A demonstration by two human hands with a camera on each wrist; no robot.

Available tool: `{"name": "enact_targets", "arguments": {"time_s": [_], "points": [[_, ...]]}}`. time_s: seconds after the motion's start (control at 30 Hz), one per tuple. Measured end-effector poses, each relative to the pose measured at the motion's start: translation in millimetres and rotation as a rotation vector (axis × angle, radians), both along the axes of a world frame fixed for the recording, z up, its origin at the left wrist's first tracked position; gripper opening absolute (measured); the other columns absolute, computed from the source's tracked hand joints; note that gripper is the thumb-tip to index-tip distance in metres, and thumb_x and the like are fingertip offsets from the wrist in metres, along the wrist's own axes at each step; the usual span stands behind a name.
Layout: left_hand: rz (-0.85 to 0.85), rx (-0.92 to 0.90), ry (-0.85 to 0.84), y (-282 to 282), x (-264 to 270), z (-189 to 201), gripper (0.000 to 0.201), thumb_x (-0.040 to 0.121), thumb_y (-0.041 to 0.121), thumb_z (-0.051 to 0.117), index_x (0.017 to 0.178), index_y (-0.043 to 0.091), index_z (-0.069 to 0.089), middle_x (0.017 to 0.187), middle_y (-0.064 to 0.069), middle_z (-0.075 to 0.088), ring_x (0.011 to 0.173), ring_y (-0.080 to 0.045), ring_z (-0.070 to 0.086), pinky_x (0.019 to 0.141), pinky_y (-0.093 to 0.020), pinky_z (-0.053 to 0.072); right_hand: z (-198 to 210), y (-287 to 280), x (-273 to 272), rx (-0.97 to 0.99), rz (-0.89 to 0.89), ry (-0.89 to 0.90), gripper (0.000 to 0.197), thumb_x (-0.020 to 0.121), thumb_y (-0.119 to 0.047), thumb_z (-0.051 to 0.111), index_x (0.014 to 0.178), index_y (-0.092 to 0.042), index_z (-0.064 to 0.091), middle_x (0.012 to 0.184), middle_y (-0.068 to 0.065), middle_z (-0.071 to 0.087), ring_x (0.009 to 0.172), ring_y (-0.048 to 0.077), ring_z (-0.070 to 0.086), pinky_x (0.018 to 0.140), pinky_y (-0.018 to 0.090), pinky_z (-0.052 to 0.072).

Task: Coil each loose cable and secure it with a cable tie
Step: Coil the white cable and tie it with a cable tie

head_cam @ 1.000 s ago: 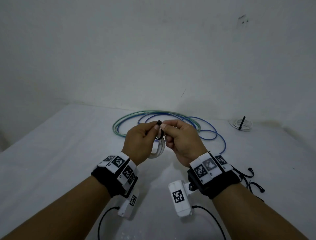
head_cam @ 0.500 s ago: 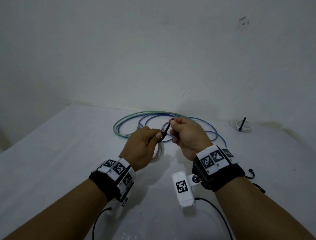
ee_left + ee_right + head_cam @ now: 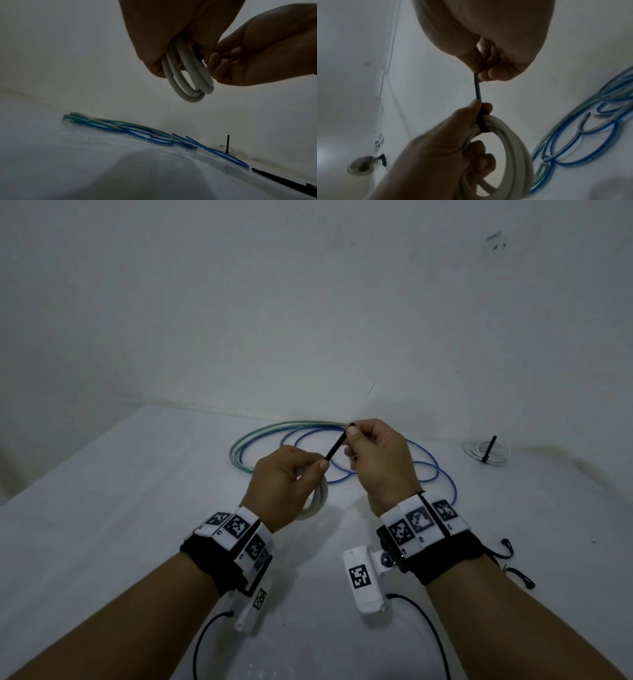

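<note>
On the white table [image 3: 120, 525], loose blue and green cables [image 3: 274, 433] sprawl just beyond the fingers. The left hand [image 3: 284, 484] curls around a white cable coil [image 3: 508, 136], held up off the table. The right hand [image 3: 380, 460] pinches the black cable tie [image 3: 337, 447] tail, drawn taut above the left thumb.

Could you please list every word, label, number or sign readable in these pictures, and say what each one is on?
No readable words or numbers.
Wristbands: black-and-white square coded markers, no letters; tiny marks beneath are too small to read.
Wrist cameras: one such marker each, no text.
White cable coil: faint print along the jacket, too blurred to read.
</note>
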State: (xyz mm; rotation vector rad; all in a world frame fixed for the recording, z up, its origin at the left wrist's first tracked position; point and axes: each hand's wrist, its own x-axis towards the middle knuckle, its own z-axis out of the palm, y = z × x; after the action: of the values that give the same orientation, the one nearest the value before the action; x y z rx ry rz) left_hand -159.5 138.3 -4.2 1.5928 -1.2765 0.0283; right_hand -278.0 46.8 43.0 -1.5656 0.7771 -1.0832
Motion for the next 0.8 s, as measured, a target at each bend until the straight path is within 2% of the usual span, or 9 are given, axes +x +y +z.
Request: {"name": "enact_targets", "arguments": {"time_s": [0.23,0.33,0.4,0.47,0.53,0.6,0.7,0.73,0.8], "points": [[-0.011,0.031,-0.060,-1,-4,0,0.016,0.093,0.033,0.060,0.096,0.026,0.074,0.082,0.012,0.062,0.081,-0.004,0.058,0.074,-0.014,0.040,8,-3,6,0.204,-0.066,-0.104,0.015,0.098,-0.011,0.055,0.085,-0.013,0.063,0.066,0.002,0.057,0.058,0.012,0.051,0.059,0.027,0.049],[-0.039,0.031,-0.018,0,-6,4,0.021,0.096,0.034,0.053,0.107,0.027,0.069,0.088,0.007,0.065,0.086,-0.010,0.060,0.079,-0.025,0.046,13,-7,4,0.207,-0.098,-0.122,0.012,0.097,-0.013,0.057,0.087,-0.013,0.065,0.067,0.001,0.059,0.057,0.010,0.053,0.057,0.024,0.050],[-0.060,0.075,0.062,0,-6,9,0.025,0.097,0.037,0.049,0.117,0.028,0.061,0.094,0.006,0.067,0.083,-0.006,0.063,0.077,-0.029,0.053,20,-13,0,0.156,-0.114,-0.120,0.013,0.096,-0.014,0.059,0.085,-0.014,0.066,0.068,0.002,0.062,0.059,0.011,0.055,0.058,0.025,0.051],[-0.040,0.106,0.083,0,-3,13,0.022,0.096,0.039,0.050,0.111,0.028,0.061,0.090,0.006,0.069,0.077,-0.005,0.066,0.072,-0.033,0.056,26,-18,-5,0.108,-0.113,-0.110,0.014,0.095,-0.014,0.060,0.083,-0.015,0.066,0.068,0.003,0.063,0.059,0.011,0.056,0.059,0.025,0.052],[0.012,0.124,0.007,-2,2,15,0.020,0.096,0.039,0.050,0.099,0.027,0.066,0.082,0.006,0.069,0.077,-0.010,0.065,0.070,-0.037,0.054,26,-20,-10,0.065,-0.087,-0.082,0.008,0.095,-0.014,0.061,0.089,-0.013,0.067,0.072,0.002,0.065,0.062,0.011,0.058,0.061,0.026,0.054],[0.062,0.170,-0.035,-6,5,16,0.023,0.097,0.037,0.049,0.095,0.026,0.069,0.077,0.007,0.067,0.077,-0.013,0.064,0.070,-0.033,0.051,20,-22,-18,-0.075,-0.117,0.025,0.011,0.092,-0.018,0.064,0.102,-0.016,0.065,0.083,-0.002,0.068,0.068,0.010,0.060,0.068,0.025,0.055],[0.101,0.235,0.016,-15,9,18,0.024,0.098,0.035,0.047,0.088,0.025,0.068,0.075,0.005,0.066,0.076,-0.015,0.063,0.069,-0.031,0.048,4,-18,-30,-0.543,-0.074,0.278,0.016,0.088,-0.024,0.067,0.103,-0.024,0.066,0.094,-0.010,0.067,0.076,0.005,0.055,0.075,0.018,0.045],[0.105,0.248,0.029,-18,8,19,0.024,0.098,0.033,0.047,0.089,0.025,0.068,0.075,0.003,0.067,0.076,-0.018,0.063,0.069,-0.031,0.048,-1,-14,-33,-0.711,0.006,0.386,0.012,0.087,-0.025,0.067,0.099,-0.025,0.069,0.093,-0.011,0.069,0.081,0.007,0.053,0.078,0.021,0.044],[0.093,0.265,0.036,-25,7,22,0.027,0.098,0.031,0.047,0.095,0.021,0.072,0.076,0.002,0.067,0.077,-0.019,0.063,0.071,-0.031,0.048,-12,-9,-38,-0.969,0.151,0.580,0.013,0.084,-0.027,0.070,0.096,-0.026,0.074,0.092,-0.011,0.073,0.088,0.016,0.054,0.080,0.034,0.044]]}}
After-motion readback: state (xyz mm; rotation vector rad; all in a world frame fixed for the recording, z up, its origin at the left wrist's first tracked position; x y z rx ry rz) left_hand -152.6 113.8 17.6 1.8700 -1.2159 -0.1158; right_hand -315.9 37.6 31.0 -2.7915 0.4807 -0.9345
